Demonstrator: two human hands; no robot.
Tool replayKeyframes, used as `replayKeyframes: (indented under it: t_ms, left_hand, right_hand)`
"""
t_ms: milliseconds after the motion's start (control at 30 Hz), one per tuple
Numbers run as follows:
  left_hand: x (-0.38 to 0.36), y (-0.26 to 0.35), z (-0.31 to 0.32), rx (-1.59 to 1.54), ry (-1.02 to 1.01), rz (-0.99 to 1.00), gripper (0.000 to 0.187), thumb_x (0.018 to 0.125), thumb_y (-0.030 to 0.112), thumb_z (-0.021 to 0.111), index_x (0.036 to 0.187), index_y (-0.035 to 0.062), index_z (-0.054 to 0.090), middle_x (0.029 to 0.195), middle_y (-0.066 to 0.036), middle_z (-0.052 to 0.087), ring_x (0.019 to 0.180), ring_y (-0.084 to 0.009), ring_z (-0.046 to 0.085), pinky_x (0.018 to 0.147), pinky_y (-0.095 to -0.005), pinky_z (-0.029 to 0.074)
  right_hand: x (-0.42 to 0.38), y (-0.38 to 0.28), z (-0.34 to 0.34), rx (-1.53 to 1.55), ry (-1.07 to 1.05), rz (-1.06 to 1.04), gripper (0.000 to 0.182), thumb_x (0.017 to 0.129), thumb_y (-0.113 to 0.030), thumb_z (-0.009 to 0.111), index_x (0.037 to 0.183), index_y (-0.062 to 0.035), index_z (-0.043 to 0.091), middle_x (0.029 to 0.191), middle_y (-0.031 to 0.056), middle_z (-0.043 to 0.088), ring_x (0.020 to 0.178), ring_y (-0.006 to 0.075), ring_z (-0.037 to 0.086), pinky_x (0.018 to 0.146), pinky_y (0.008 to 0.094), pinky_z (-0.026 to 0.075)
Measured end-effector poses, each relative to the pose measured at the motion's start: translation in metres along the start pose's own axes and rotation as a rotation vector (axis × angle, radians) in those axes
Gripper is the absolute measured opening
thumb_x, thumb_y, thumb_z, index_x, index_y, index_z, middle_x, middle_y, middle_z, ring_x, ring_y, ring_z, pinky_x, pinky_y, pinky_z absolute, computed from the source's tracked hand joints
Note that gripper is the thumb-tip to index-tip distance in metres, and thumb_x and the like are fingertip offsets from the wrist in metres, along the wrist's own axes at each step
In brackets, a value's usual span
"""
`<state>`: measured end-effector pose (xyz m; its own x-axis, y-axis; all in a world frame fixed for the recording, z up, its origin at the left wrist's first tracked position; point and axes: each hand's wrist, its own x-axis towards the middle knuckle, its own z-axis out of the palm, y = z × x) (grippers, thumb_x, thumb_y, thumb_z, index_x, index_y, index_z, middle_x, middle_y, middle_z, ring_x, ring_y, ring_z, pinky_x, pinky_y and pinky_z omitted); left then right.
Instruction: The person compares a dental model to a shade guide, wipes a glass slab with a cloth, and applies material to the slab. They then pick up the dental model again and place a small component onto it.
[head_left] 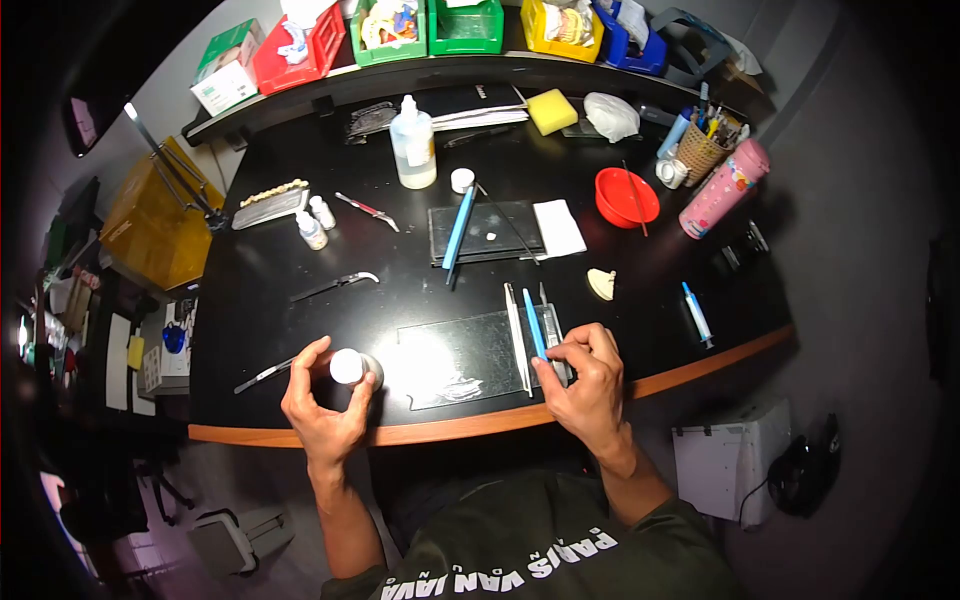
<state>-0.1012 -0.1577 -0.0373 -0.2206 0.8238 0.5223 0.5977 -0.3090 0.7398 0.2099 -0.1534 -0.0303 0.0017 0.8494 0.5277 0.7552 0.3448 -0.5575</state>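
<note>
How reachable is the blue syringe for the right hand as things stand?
Probably yes: the right hand is at the near end of the blue tool, and the stretch of desk between hand and syringe looks free. The cream piece lies farther back.

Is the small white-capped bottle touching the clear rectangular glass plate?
Apart. The head view shows a strip of black tabletop between the bottle and the glass plate.

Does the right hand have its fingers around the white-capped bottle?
No, the left hand has its fingers around the white-capped bottle, while the right hand is at the blue tool.
</note>
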Motion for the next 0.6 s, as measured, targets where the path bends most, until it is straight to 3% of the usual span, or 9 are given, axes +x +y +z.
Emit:
replayKeyframes:
  t_ms: [233,333,600]
  left_hand:
    - [-0.002,-0.003,-0.002,0.022,-0.026,0.083,0.056,0.073,0.005,0.087,0.124,-0.0008,0.065,0.104,-0.014,0.072,0.092,-0.0228,0.07,0.088,-0.035,0.055]
    - [-0.004,-0.004,-0.003,-0.054,-0.07,0.059,0.057,0.077,0.001,0.084,0.129,-0.0004,0.059,0.107,-0.014,0.071,0.101,-0.0208,0.07,0.096,-0.0342,0.053]
    - [-0.007,-0.011,0.001,-0.169,-0.006,0.079,0.043,0.076,-0.003,0.083,0.107,0.0025,0.052,0.109,-0.02,0.073,0.1,-0.0256,0.072,0.091,-0.0354,0.054]
  right_hand:
    - [0.0,-0.009,0.005,-0.099,0.012,0.03,0.013,0.072,-0.005,0.083,0.076,0.0011,0.072,0.091,0.0115,0.058,0.083,0.0299,0.06,0.071,0.0412,0.05]
    - [0.003,-0.013,0.006,-0.131,0.005,0.069,0.013,0.072,-0.006,0.081,0.074,0.0015,0.071,0.09,0.0117,0.058,0.083,0.0305,0.062,0.07,0.0422,0.052]
    - [0.008,-0.019,0.008,-0.218,-0.025,0.132,0.013,0.074,-0.008,0.078,0.069,0.0016,0.07,0.085,0.0124,0.06,0.071,0.0313,0.065,0.062,0.0433,0.052]
